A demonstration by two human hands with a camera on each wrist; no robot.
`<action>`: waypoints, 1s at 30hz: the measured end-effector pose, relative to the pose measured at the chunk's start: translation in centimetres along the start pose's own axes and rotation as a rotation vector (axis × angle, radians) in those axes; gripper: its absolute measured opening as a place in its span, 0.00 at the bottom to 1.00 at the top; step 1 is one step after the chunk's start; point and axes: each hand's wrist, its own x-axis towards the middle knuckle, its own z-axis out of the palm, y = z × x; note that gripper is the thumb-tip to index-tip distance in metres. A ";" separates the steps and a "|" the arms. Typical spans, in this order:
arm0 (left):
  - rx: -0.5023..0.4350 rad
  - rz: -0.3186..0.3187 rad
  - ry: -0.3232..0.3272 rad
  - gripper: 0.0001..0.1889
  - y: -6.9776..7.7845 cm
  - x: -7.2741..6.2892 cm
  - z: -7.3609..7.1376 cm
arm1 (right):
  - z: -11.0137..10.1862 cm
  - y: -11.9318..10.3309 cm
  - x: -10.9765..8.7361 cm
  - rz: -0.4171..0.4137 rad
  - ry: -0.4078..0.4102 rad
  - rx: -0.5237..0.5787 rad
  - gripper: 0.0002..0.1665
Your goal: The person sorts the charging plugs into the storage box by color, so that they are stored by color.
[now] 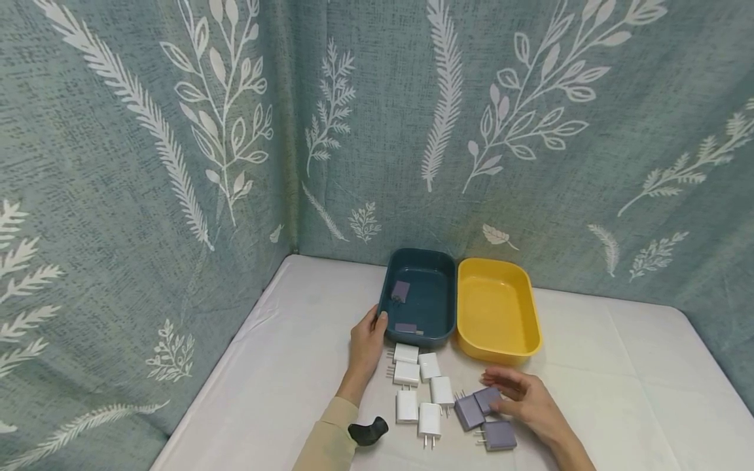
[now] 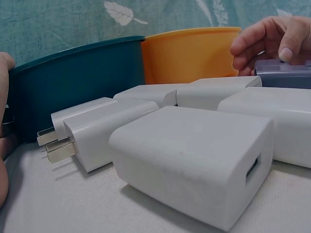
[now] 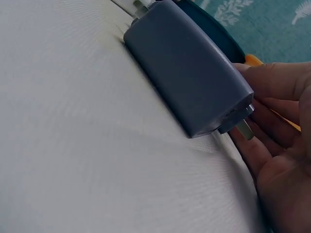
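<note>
The left hand [image 1: 366, 343] grips a dark-teal rectangular plastic tray [image 1: 434, 297]; front-right of it, the right hand [image 1: 535, 400] touches a boxy purple charger [image 1: 486, 399]; whether gripping, I can't tell.

From my remote seat I see a curtain [image 1: 365, 98] in mottled blue-green, printed with white fern fronds, leafy sprigs and single leaves, some outlined and others filled in. The worktop [image 1: 601, 392] is white. I have a dark teal tray [image 1: 429, 301] beside a plain yellow tray [image 1: 496, 307]. My head view shows plain white chargers [image 1: 406, 405] and muted purple chargers [image 1: 499, 436]; the purple ones look slate-blue in my right wrist view. I see silvery prongs [image 2: 61, 151] on the white chargers, a beige sleeve [image 1: 328, 435], and a black strap piece [image 1: 368, 432].
</note>
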 end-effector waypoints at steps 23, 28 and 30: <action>-0.007 0.009 -0.009 0.27 -0.1 0.1 0.0 | -0.3 0.6 -0.3 -0.076 -0.013 -0.010 0.34; -0.011 0.022 -0.010 0.27 -0.1 0.1 0.0 | 0.2 0.7 -0.2 -0.064 0.109 -0.072 0.31; -0.016 0.015 -0.009 0.27 -0.1 0.1 0.0 | 0.4 0.7 -0.1 -0.060 0.151 -0.090 0.30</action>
